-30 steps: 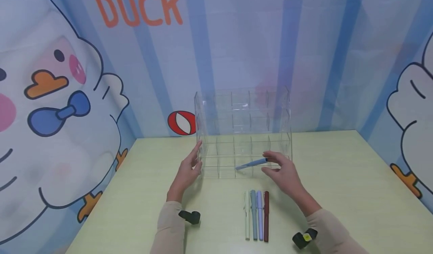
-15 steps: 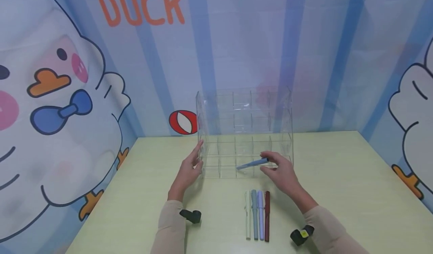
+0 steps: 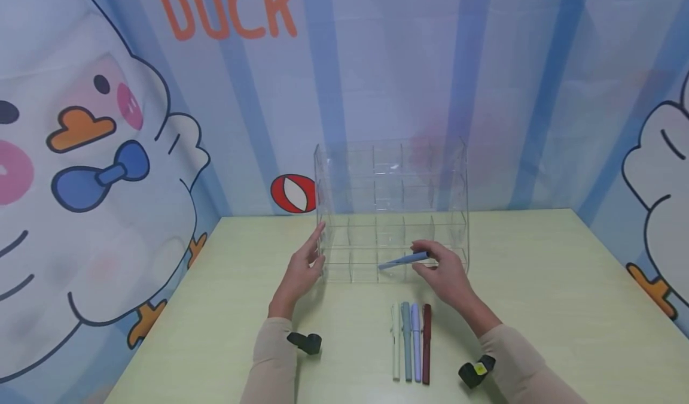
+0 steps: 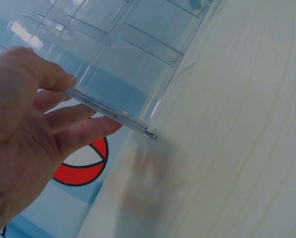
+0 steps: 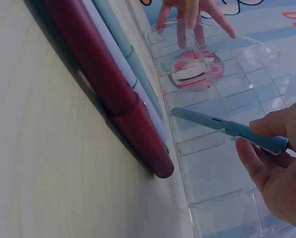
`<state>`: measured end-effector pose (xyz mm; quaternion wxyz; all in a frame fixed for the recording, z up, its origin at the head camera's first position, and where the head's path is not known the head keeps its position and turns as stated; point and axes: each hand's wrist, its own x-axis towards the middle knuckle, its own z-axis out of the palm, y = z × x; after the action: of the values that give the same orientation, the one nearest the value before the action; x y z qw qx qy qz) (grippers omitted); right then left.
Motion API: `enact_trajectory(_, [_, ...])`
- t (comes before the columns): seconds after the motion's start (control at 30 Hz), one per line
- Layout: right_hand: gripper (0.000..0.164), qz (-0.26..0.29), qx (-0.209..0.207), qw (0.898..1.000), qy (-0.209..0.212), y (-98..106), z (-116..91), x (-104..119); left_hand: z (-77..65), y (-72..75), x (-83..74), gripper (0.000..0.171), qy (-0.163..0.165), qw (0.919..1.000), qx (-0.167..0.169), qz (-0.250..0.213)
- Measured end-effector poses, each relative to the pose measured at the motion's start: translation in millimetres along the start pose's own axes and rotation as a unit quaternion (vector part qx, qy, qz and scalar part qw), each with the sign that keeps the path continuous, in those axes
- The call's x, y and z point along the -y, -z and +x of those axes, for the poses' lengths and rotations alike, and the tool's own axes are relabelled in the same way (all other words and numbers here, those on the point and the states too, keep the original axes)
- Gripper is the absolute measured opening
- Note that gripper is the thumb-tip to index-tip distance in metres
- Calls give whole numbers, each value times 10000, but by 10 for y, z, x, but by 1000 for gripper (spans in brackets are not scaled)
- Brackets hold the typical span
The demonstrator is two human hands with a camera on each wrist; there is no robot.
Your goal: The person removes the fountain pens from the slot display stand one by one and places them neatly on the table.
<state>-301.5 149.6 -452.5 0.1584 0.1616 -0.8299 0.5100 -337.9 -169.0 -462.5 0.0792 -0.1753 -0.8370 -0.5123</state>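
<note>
A clear acrylic organizer [image 3: 363, 248] with compartments in rows stands upright on the table. My left hand [image 3: 297, 272] holds its left side panel, the thumb on one side of the edge and fingers on the other, as the left wrist view confirms. Between the thumb and fingers of my right hand [image 3: 447, 275] is a blue pen [image 3: 404, 260], pinched near its capped end. It slants, its free end lower and to the left at a bottom-row compartment. In the right wrist view this pen [image 5: 202, 119] lies in front of the organizer's dividers.
In front of the organizer lie several pens side by side: pale green [image 3: 396, 344], grey-blue [image 3: 407, 341], lavender [image 3: 416, 341] and dark red [image 3: 426, 344]. A printed duck curtain [image 3: 387, 63] rises behind the pale wooden table [image 3: 215, 308].
My right wrist has shifted slightly left, while the pen keeps nearly the same place against the organizer. The left hand stays on the side panel. The head view has shifted a little.
</note>
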Motion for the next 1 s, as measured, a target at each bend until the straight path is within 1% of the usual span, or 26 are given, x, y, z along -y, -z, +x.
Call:
enact_trajectory(0.27, [33,-19,41,10000,-19,-12,-7,-28,-3,-3,9,74,-53,10000,-13,-20])
enact_trajectory(0.57, [29,178,40,9998,-108,-20,9,-29,3,-3,20,74,-88,9999,-27,-49])
enact_trajectory(0.87, [29,304,-29,9994,-154,-18,2,-50,-25,1,-11,76,80,10000,8,-7])
enact_trajectory(1.0, [28,290,-94,9994,-131,-10,10,-54,-17,5,-7,78,85,10000,2,-5])
